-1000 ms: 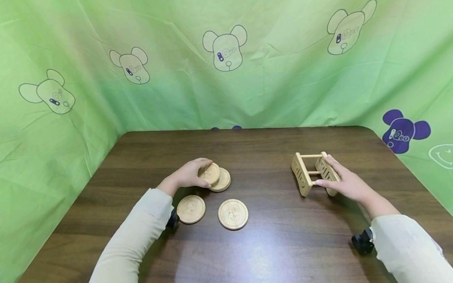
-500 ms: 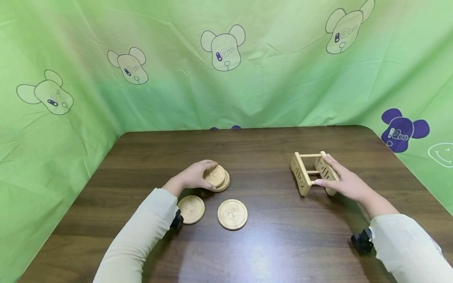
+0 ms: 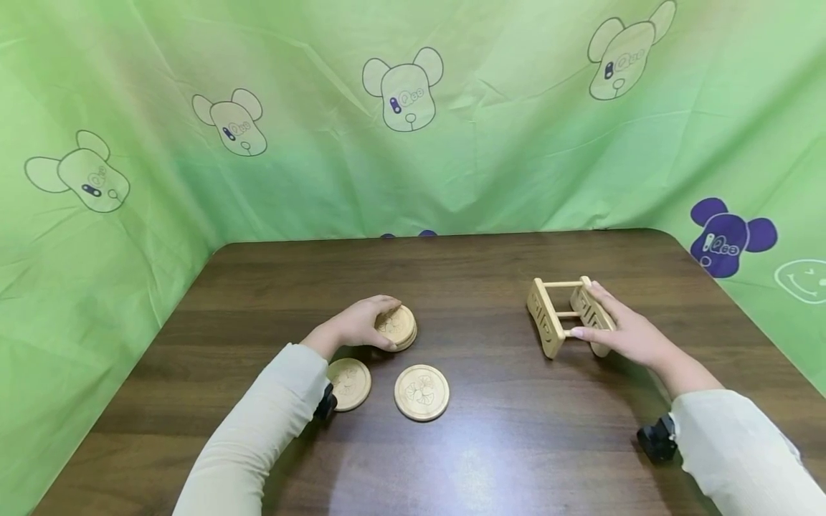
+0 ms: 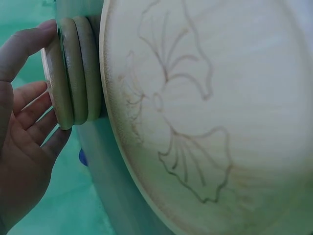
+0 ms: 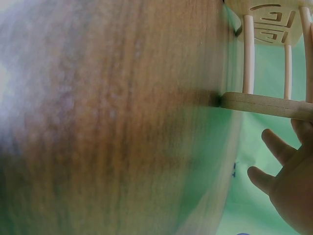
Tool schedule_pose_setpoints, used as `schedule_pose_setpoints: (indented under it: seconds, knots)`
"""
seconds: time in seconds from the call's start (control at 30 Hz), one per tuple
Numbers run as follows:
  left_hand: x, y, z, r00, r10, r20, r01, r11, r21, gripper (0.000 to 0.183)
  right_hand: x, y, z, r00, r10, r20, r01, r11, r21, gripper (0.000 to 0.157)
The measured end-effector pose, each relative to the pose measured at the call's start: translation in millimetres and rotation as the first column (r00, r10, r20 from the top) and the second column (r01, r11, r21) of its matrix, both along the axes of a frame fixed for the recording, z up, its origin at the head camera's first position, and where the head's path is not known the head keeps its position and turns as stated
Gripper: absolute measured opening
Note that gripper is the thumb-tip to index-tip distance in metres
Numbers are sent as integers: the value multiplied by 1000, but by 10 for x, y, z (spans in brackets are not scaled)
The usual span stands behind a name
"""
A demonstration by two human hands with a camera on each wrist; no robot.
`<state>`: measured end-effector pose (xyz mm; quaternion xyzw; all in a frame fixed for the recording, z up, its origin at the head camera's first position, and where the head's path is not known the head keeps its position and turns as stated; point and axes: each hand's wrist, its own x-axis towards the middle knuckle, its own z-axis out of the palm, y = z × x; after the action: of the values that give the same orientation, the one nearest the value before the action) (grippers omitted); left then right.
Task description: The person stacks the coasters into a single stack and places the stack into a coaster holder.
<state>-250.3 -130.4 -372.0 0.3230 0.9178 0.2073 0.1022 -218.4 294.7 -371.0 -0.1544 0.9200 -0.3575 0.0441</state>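
Observation:
In the head view my left hand pinches the rim of a round wooden coaster, thumb at the near side and fingers at the far side. This coaster lies on top of two others; in the left wrist view the stacked coasters line up edge to edge. At the right, my right hand grips the right side panel of a small wooden coaster rack. Cut-out panels joined by thin rods form the rack, which stands on the table with no coaster in it. The right wrist view shows its lower panel edge beside my fingers.
Two more coasters lie flat nearer to me: one engraved with leaves, the other partly behind my left wrist. The dark wooden table ends at a green cloth with bear-head prints behind and at the sides.
My left hand has moved slightly right with its coaster, which now sits nearly square over the ones below instead of offset to the left. The right hand and rack have stayed put.

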Motion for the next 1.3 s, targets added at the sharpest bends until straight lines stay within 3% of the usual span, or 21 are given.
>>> schedule_pose_setpoints:
  seconds: [0.7,0.9,1.1,1.3]
  knots:
    - [-10,27,-4,1000,-7,16,8,999,-42,75,-12,-4,-22,1000,12,-13,-12,1000,-2,88]
    - [-8,20,19,999,-16,28,16,1000,-26,77,-8,-9,-18,1000,16,-16,-16,1000,-11,88]
    - [12,-15,68,998,21,51,-23,999,28,80,-20,-8,-28,1000,15,-23,-16,1000,-19,88]
    - [35,-91,91,999,29,29,-30,999,25,78,-20,6,-31,1000,16,-22,-16,1000,-12,88]
